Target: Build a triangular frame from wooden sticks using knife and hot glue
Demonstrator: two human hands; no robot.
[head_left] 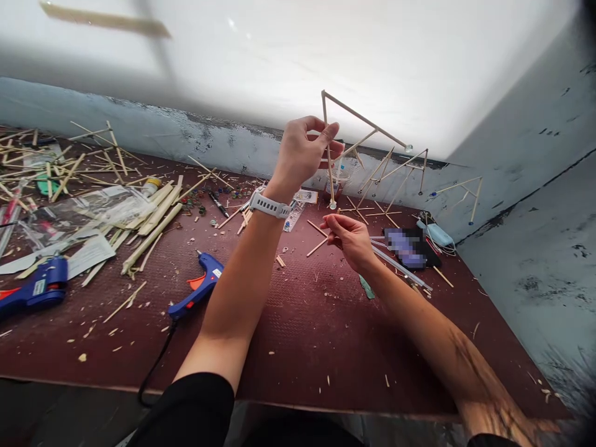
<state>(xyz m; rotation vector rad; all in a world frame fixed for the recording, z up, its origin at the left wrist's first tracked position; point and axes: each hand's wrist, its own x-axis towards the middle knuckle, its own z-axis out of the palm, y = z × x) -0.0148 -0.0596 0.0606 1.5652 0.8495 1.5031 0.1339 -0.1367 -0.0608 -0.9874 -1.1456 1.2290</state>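
Observation:
My left hand (pixel 302 149), with a pale watch strap at its wrist, pinches a triangular bamboo stick frame (pixel 354 115) raised above the table. Clear glass beads sit at the frame's ends: one bead (pixel 333 204) at the bottom of the upright stick, another bead (pixel 408 148) at the right end. Just under the lower bead is my right hand (pixel 351 239), thumb and fingers pinched together. Whatever lies between those fingertips is too small to make out. Similar stick frames (pixel 423 167) stand behind, against the wall.
A blue glue gun (pixel 198 288) lies left of my left forearm, and another glue gun (pixel 40 285) at the far left. Bamboo strips (pixel 158 211), plastic bags and loose sticks cover the table's left. Clear glue sticks (pixel 403 267) and a dark pouch (pixel 405 248) lie right.

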